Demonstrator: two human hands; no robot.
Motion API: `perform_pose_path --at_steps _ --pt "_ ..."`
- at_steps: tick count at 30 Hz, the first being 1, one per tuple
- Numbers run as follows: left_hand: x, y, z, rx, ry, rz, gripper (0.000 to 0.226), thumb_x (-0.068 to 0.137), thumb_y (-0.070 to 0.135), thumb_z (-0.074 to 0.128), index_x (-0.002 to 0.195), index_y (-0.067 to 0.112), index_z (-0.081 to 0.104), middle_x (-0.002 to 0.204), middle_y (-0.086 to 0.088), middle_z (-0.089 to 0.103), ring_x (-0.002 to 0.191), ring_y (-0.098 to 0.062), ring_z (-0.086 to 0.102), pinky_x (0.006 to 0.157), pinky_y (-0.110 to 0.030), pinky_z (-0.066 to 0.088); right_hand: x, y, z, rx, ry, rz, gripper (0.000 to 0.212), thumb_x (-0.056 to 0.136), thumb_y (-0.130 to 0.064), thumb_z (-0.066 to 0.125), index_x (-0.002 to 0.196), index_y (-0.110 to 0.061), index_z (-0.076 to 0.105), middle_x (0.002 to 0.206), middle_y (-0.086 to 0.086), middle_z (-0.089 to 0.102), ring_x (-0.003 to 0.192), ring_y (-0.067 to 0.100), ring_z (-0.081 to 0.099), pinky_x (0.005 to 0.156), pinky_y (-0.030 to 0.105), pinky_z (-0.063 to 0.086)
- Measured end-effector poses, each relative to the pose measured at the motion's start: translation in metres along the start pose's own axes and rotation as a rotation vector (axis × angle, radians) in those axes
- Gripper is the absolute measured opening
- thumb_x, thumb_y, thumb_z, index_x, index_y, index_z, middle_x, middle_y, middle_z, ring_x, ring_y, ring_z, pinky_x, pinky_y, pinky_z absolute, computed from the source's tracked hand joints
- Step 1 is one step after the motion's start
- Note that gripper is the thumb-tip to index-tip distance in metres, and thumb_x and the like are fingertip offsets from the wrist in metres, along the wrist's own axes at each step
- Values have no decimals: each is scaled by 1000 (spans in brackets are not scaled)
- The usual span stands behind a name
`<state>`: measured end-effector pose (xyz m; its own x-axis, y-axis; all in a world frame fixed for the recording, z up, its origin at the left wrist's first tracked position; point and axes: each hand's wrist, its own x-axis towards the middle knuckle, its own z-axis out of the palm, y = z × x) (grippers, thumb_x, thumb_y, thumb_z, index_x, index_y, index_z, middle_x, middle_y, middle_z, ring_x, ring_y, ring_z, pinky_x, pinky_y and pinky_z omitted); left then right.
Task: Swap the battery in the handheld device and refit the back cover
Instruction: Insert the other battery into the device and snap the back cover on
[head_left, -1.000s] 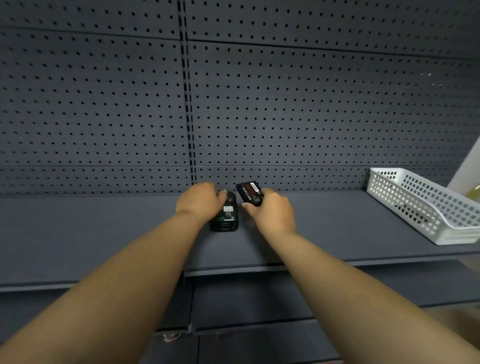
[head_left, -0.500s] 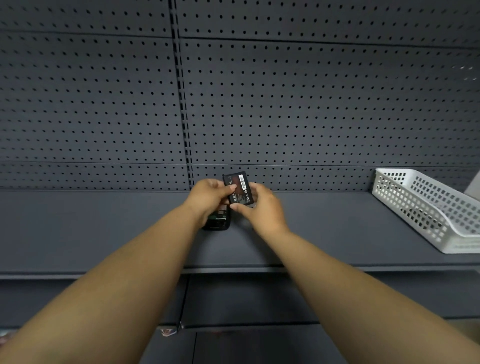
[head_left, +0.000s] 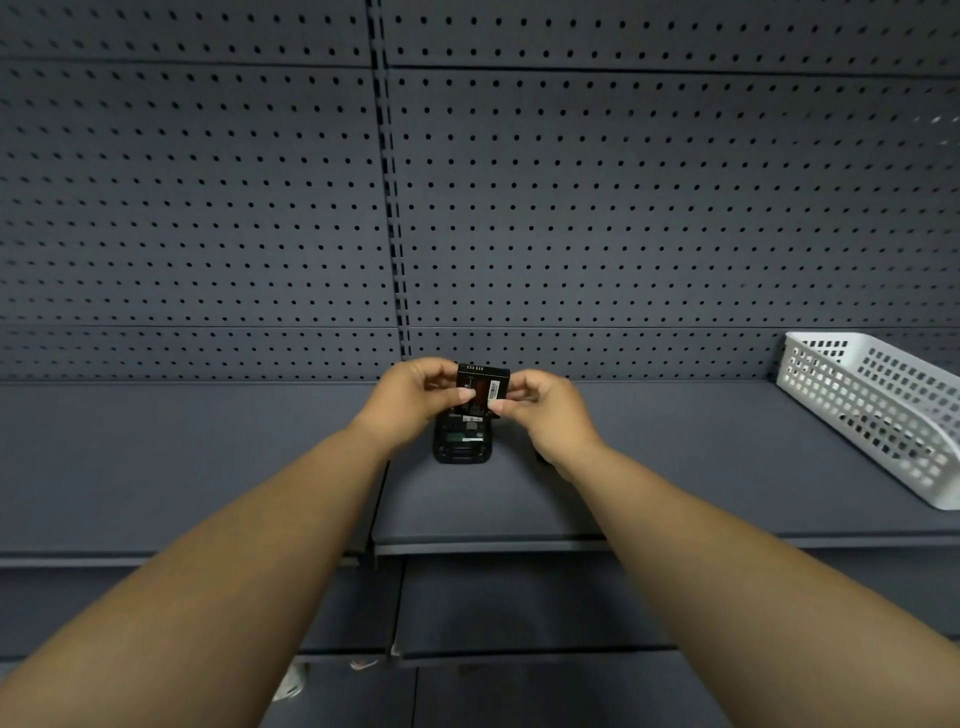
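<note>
A black battery with a red and white label is held upright between both hands, just above the far end of the handheld device. My left hand pinches its left edge and my right hand pinches its right edge. The black handheld device lies flat on the grey shelf with its back open, so the inner compartment shows. Its far end is hidden behind the battery and my fingers. No back cover is in view.
A white perforated plastic basket stands at the right end of the shelf. A dark pegboard wall rises right behind the device. Lower shelves sit below the front edge.
My left hand left the device and joined my right hand on the battery. The battery turned from tilted to upright and now sits over the device's far end.
</note>
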<state>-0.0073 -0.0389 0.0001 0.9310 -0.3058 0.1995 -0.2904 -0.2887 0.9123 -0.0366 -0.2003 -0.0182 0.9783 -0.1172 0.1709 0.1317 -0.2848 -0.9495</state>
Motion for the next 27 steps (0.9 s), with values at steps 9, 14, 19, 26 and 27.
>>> perform_pose_path --at_steps 9,14,19,26,27 --pt "4 -14 -3 -64 -61 -300 43 90 -1 56 132 1 48 79 -1 59 66 -10 58 51 -11 52 10 2 21 199 55 293 18 88 -5 62 97 -15 51 79 1 55 64 11 57 48 15 53" --pt "8 -25 -6 -101 -161 -416 20 88 -1 60 107 -7 63 77 -6 63 60 -6 64 54 -6 53 19 10 29 186 65 433 13 90 -5 61 80 -9 54 79 7 58 60 11 55 38 10 50" --pt "14 -29 -11 -44 -184 -448 16 83 -5 64 99 -8 62 75 -7 63 45 2 64 54 -6 53 23 13 33 116 41 470 23 92 -6 57 111 6 60 97 17 61 60 13 59 44 11 52" --pt "21 -30 -14 94 -207 -396 38 83 -7 64 120 -11 56 83 -9 63 65 -7 59 54 -3 50 27 8 31 96 -25 463 15 88 -6 63 97 5 65 84 9 61 74 16 62 66 17 55" --pt "23 -32 -14 125 -213 -379 37 83 -5 64 120 -11 58 81 -7 63 63 -6 61 57 -5 51 27 8 30 92 -58 452 24 85 -5 66 104 9 64 87 11 63 84 20 64 73 20 56"
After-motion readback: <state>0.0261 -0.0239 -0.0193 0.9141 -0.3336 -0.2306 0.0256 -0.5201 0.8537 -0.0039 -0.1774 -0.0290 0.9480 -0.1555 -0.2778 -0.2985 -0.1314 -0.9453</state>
